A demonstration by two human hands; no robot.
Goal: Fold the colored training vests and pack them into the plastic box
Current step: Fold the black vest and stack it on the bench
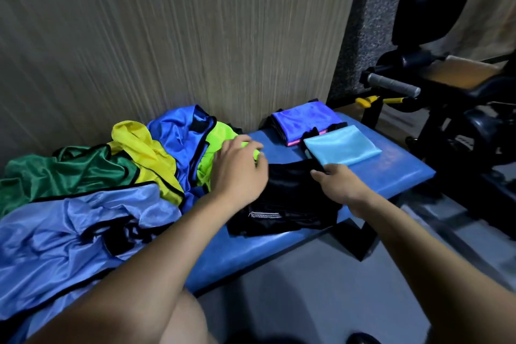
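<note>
Two hands on the black vest (290, 198) — left hand (240, 167) rests curled at its far-left corner against the lime vest (215, 148), right hand (339, 181) pinches the right edge. Shiny, slippery fabric on a blue padded bench (391, 176). Two folded squares behind — light blue (342, 144), violet (304, 119). Loose pile left.

A black vest (290, 198) lies partly folded at the frame's centre. Upper right of it sit two folded vests: a light blue one (343, 145) and, behind it, a purple one (304, 119) with a pink edge showing beneath. To the left is a loose heap: neon green (216, 139), royal blue (178, 134), yellow (145, 153), dark green (69, 170), and a pale blue vest (69, 232) at lower left.
</note>
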